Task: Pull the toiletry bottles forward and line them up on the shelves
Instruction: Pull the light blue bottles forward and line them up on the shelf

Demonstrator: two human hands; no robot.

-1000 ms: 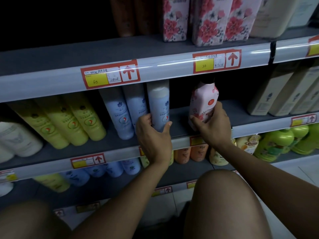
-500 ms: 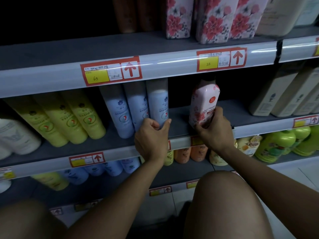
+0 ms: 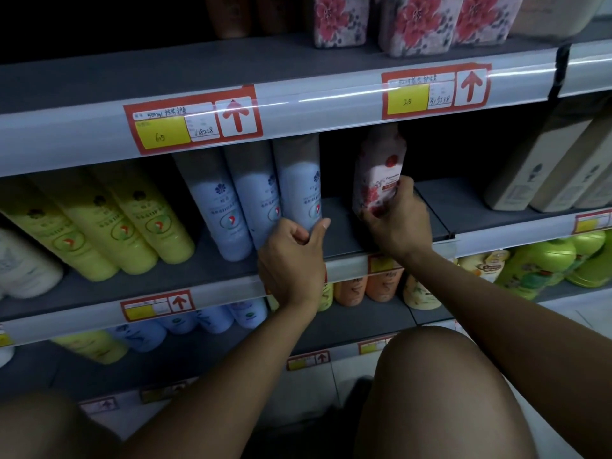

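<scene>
Nearest the camera, two bare knees [image 3: 457,392] fill the lower frame, the person crouched before a set of shop shelves. Both forearms reach up and forward to the middle shelf [image 3: 347,240].

Left hand [image 3: 291,260]: fingers curled round the base of the rightmost pale blue bottle [image 3: 299,183], thumb up against its right side. The bottle stands on the middle shelf, just behind the front edge rail, touching the second of three blue bottles in a row [image 3: 255,193].

Right hand [image 3: 395,220]: fingers and thumb wrapped round the lower part of a pink floral bottle [image 3: 379,170]. That bottle stands alone on the same shelf, set apart from the blue row by a bare gap, tilted slightly to the right. Whether its base sits flat on the shelf cannot be told, the hand covers it.

Left of the blue row, three yellow bottles [image 3: 109,223] stand side by side, and a white bottle [image 3: 23,263] sits at the far left edge. At the right end of the shelf, beige bottles [image 3: 543,167] stand close together.

The lower shelf carries orange bottles [image 3: 367,286], green bottles [image 3: 543,263] and further blue and yellow ones.

The top shelf rail bears two red and yellow price labels [image 3: 193,120]. Above it stand floral-print packs [image 3: 420,24]
</scene>
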